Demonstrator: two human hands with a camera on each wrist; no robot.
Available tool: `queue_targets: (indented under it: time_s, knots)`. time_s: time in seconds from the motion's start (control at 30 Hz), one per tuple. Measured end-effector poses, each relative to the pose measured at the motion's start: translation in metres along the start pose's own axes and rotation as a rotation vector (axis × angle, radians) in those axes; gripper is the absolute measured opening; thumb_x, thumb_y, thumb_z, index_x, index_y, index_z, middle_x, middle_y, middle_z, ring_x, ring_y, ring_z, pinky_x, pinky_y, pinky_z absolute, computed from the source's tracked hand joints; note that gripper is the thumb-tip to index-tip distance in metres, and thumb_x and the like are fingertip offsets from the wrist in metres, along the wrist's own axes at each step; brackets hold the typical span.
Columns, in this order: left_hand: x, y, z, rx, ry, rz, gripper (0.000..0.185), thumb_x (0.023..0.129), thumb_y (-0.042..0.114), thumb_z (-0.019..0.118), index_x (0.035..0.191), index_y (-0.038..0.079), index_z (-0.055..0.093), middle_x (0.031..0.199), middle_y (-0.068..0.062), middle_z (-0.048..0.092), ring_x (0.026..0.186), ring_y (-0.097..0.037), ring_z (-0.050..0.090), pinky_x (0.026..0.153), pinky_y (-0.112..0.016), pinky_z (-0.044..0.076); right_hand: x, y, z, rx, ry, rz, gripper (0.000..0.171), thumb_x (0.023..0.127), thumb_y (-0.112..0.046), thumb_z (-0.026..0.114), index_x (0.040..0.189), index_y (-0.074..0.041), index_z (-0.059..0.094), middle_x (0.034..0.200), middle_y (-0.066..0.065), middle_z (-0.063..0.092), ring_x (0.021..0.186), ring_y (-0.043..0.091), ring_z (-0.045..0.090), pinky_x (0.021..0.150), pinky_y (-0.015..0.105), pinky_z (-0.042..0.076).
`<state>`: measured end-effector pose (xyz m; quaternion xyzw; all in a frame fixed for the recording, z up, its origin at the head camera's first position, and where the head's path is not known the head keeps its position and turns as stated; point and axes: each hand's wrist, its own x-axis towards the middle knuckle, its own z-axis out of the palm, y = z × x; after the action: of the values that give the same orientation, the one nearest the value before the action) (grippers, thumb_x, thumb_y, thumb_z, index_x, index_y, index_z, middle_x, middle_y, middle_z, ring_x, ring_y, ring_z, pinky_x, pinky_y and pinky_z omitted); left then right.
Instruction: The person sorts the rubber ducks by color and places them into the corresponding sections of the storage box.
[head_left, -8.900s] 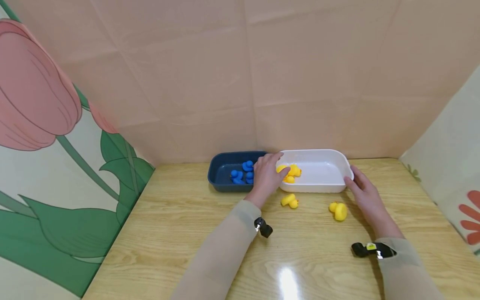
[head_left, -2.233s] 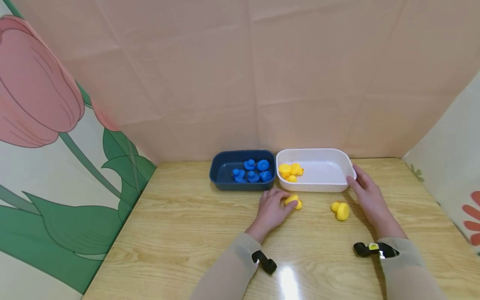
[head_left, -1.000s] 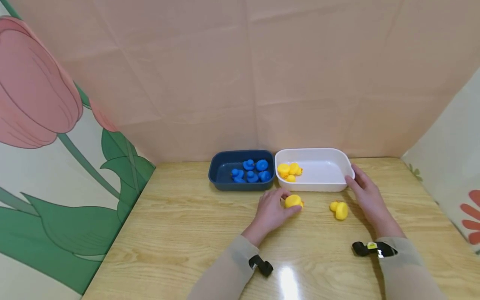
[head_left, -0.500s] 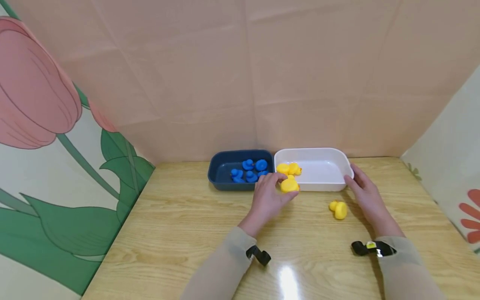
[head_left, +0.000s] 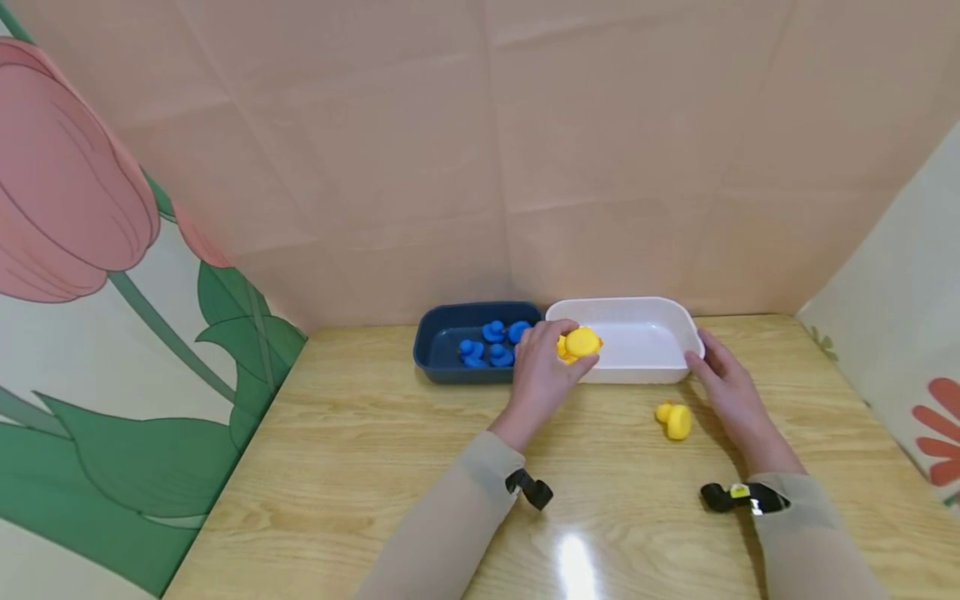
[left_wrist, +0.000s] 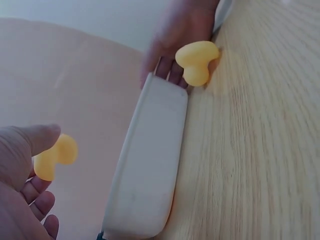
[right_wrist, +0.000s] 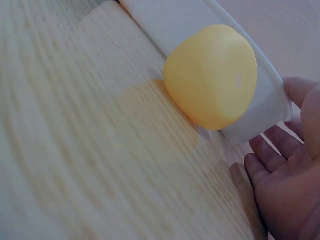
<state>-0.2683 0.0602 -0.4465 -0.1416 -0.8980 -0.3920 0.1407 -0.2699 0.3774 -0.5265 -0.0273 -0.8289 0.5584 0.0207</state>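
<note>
While left hand [head_left: 542, 375] pinches yellow duck [head_left: 581, 342], right hand [head_left: 726, 392] steadies white tray [head_left: 660, 373].

My left hand [head_left: 546, 371] covers the yellow ducks already in the white tray [head_left: 645, 371] and 1 corner of the blue tray [head_left: 438, 367]; the blue ducks [head_left: 491, 343] blur together.

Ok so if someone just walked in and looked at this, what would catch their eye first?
Probably the yellow duck pinched in the left hand, held over the near left corner of the white tray. Next, the blue ducks in the dark blue tray beside it, and a lone yellow duck on the wooden table by the right hand.
</note>
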Motion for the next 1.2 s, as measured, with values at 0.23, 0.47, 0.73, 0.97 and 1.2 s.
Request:
queue_targets:
  time_s: [0.23,0.47,0.73,0.97,1.2]
  knots:
    - [0.011,-0.002,0.015,0.027,0.021,0.022,0.051,0.094,0.041,0.092,0.138,0.023,0.073,0.134,0.006,0.069,0.123,-0.020,0.056,0.102,-0.038,0.045,-0.001,0.002,0.001,0.014,0.006,-0.010,0.083,0.115,-0.057,0.048,0.179,-0.024,0.006,0.183,0.015,0.009,0.167,0.043,0.009,0.131,0.066,0.012]
    - [0.018,-0.004,0.024,0.064,0.017,0.011,0.054,0.096,0.043,0.089,0.143,0.023,0.071,0.136,0.006,0.070,0.123,-0.021,0.057,0.101,-0.037,0.045,-0.001,0.001,0.002,0.013,0.002,0.006,0.082,0.116,-0.056,0.047,0.179,-0.025,0.005,0.183,0.015,0.007,0.167,0.043,0.008,0.130,0.068,0.013]
    - [0.024,-0.006,0.031,0.073,0.003,-0.006,0.056,0.098,0.045,0.086,0.147,0.024,0.069,0.138,0.009,0.071,0.121,-0.019,0.057,0.101,-0.036,0.044,-0.001,0.001,0.002,0.010,-0.003,-0.004,0.082,0.116,-0.057,0.047,0.179,-0.026,0.005,0.183,0.014,0.007,0.167,0.043,0.007,0.129,0.068,0.013]
    - [0.025,-0.009,0.035,0.089,-0.010,-0.009,0.056,0.098,0.044,0.087,0.147,0.024,0.069,0.140,0.010,0.072,0.128,-0.020,0.058,0.108,-0.038,0.043,-0.001,0.000,0.003,0.010,-0.003,-0.014,0.082,0.116,-0.056,0.048,0.179,-0.024,0.006,0.183,0.016,0.009,0.167,0.044,0.009,0.130,0.067,0.013]
    - [0.023,-0.008,0.036,0.114,-0.019,-0.017,0.058,0.099,0.045,0.086,0.150,0.027,0.067,0.149,0.008,0.068,0.135,-0.022,0.057,0.112,-0.040,0.043,0.001,0.001,0.002,0.010,0.003,-0.013,0.082,0.116,-0.056,0.048,0.179,-0.025,0.007,0.183,0.016,0.009,0.167,0.043,0.009,0.130,0.067,0.012]
